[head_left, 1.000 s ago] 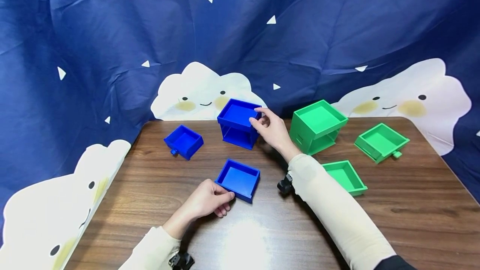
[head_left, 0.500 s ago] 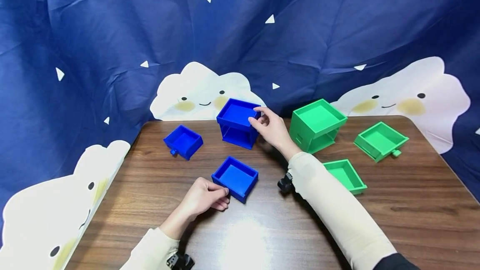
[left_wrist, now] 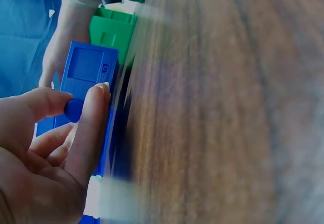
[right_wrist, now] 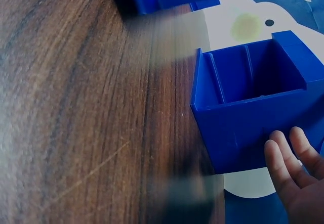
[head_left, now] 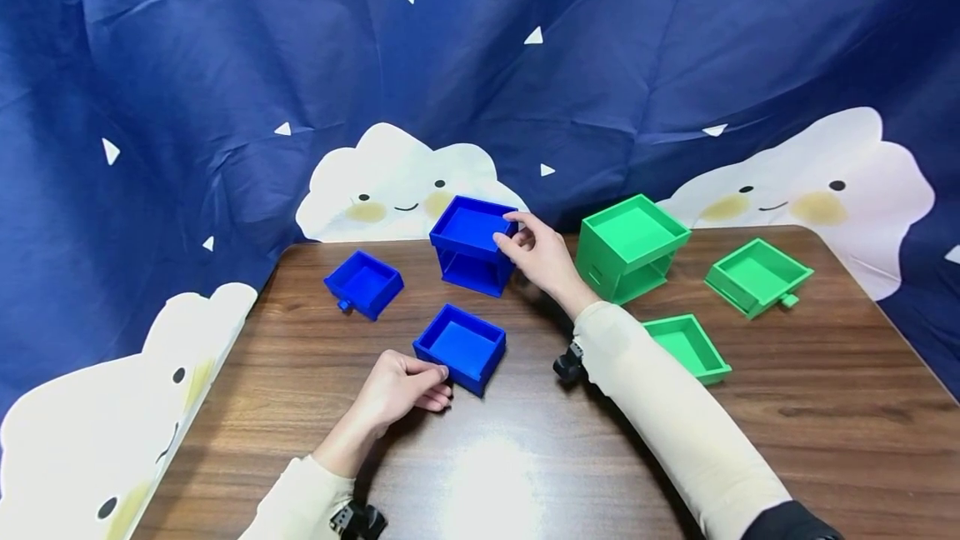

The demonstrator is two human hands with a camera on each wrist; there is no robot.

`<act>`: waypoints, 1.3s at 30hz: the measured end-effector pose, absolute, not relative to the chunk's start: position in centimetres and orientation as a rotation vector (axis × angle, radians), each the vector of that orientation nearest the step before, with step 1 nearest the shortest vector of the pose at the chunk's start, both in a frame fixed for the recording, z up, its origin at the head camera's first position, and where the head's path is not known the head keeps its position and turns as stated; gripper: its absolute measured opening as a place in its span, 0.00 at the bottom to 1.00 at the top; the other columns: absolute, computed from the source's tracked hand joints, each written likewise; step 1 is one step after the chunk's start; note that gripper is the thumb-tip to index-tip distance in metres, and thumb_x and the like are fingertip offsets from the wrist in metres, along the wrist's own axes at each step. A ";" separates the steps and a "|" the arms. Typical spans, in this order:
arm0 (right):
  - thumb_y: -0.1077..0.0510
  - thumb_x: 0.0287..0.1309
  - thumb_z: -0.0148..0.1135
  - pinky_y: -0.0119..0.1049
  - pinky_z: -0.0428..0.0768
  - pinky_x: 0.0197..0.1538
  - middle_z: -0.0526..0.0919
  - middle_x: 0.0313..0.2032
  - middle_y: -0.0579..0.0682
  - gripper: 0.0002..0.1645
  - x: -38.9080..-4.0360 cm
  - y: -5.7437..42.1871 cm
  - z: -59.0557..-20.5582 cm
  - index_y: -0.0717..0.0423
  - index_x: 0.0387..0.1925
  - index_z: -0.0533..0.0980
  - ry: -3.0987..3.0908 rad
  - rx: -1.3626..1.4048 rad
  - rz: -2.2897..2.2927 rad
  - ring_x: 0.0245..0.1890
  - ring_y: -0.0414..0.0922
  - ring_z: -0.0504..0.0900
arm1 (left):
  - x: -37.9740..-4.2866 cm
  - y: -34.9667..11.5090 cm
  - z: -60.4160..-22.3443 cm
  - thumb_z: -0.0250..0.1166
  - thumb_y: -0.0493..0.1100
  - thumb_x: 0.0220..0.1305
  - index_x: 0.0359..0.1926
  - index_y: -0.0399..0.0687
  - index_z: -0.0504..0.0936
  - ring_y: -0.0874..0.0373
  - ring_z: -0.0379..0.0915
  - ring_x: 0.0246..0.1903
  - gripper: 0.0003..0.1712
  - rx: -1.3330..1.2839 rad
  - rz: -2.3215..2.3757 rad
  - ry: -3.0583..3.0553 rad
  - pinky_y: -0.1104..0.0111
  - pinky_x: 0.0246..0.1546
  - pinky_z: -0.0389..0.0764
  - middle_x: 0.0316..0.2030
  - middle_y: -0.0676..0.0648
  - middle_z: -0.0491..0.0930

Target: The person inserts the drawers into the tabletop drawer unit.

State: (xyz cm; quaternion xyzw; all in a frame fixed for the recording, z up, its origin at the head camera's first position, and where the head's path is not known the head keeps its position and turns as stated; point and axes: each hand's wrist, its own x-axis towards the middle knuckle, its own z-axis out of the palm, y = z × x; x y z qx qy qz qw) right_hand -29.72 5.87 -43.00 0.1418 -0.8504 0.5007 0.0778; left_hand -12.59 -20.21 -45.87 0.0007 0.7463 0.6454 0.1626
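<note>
Left hand [head_left: 397, 390] pinches the knob [left_wrist: 74, 110] of the drawer [head_left: 459, 347], askew in front of the cabinet [head_left: 472, 242], apart from it. Right hand [head_left: 543, 261]: fingers straight, parted, at cabinet's right side. Risk: drawer could swivel on its knob, corner jamming; light bracing may let cabinet skid.

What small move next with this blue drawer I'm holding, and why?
Probably ease the blue drawer toward the blue cabinet: the left hand pinches the drawer's knob, the cabinet's front stands open, and the right hand is at the cabinet's side.
</note>
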 end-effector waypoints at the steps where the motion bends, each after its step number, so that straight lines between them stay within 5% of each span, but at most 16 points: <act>1: 0.45 0.73 0.69 0.39 0.79 0.49 0.86 0.40 0.53 0.28 -29.7 5.9 -43.0 0.51 0.67 0.78 -2.544 0.426 1.503 0.41 0.48 0.82 | -12.7 -20.2 -45.9 0.65 0.31 0.72 0.48 0.15 0.85 0.62 0.88 0.24 0.16 -0.009 1.850 2.131 0.66 0.33 0.91 0.30 0.31 0.90; 39: 0.48 0.72 0.71 0.35 0.80 0.38 0.85 0.35 0.52 0.27 -29.7 5.7 -42.8 0.53 0.67 0.79 -2.518 0.417 1.564 0.29 0.44 0.81 | -17.9 -18.8 -46.0 0.65 0.31 0.72 0.46 0.19 0.87 0.60 0.88 0.21 0.13 -0.234 1.963 2.190 0.67 0.30 0.90 0.26 0.36 0.90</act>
